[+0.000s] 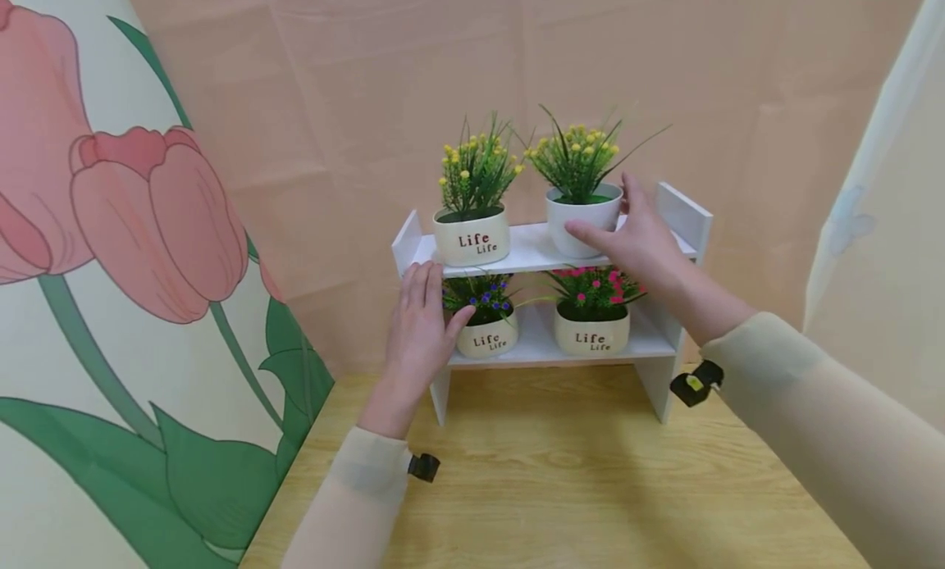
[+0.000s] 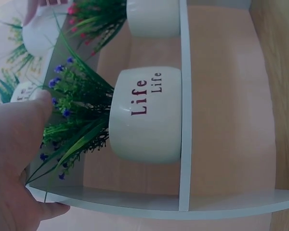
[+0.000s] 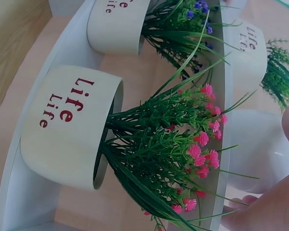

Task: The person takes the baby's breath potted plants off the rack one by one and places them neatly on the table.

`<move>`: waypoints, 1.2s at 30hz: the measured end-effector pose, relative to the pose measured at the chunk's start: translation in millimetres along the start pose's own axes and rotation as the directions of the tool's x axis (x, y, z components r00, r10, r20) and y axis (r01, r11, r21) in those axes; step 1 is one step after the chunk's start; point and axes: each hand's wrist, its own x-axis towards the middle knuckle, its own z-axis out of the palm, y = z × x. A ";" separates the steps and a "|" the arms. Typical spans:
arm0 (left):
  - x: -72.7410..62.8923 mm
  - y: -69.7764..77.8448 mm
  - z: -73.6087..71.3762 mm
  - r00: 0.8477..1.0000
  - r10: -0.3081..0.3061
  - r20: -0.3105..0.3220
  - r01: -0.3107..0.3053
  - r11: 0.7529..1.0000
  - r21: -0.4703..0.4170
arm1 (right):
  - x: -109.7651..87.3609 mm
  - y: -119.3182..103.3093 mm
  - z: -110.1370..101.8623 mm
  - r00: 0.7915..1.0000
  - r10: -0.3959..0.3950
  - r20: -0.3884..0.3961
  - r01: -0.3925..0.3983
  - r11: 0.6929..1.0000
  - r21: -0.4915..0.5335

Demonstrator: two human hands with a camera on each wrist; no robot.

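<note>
My right hand (image 1: pixel 642 233) holds a plain white pot (image 1: pixel 579 225) with yellow flowers on the upper board of a white two-tier shelf (image 1: pixel 527 249). Its thumb lies across the pot's front and the fingers reach round the right side. My left hand (image 1: pixel 421 323) rests at the left end of the upper board, fingers extended and thumb apart. Beside it, a cream "Life" pot (image 1: pixel 472 237) with yellow flowers stands on that board. On the lower board are a cream pot (image 2: pixel 147 115) with blue flowers and another cream pot (image 3: pixel 67 127) with pink flowers.
The shelf stands on a wood-grain table (image 1: pixel 531 471) before a pinkish cloth backdrop (image 1: pixel 354 143). A tulip-printed panel (image 1: pixel 148 225) borders the left. Raised end panels (image 1: pixel 682 212) flank the upper board. A pale curtain-like sheet (image 1: pixel 871 192) hangs at the right.
</note>
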 end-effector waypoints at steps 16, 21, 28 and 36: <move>0.0 2.4 0.2 1.000 -0.010 -0.001 0.010 1.000 -0.007 | 8.8 -0.8 6.4 1.000 0.011 -0.014 -0.010 0.995 0.103; 0.2 2.8 -0.4 1.000 -0.024 0.016 0.024 1.000 -0.003 | 9.5 -1.2 6.7 1.000 0.021 -0.016 -0.020 0.994 0.105; -0.6 5.0 -0.8 1.000 -0.020 0.007 0.020 1.000 -0.002 | 9.2 -1.6 5.4 0.999 0.034 -0.013 -0.032 0.995 0.091; -1.3 5.2 -0.6 1.000 -0.016 -0.010 0.016 1.000 -0.005 | 6.1 -3.3 4.4 0.999 0.049 -0.019 -0.047 0.996 0.071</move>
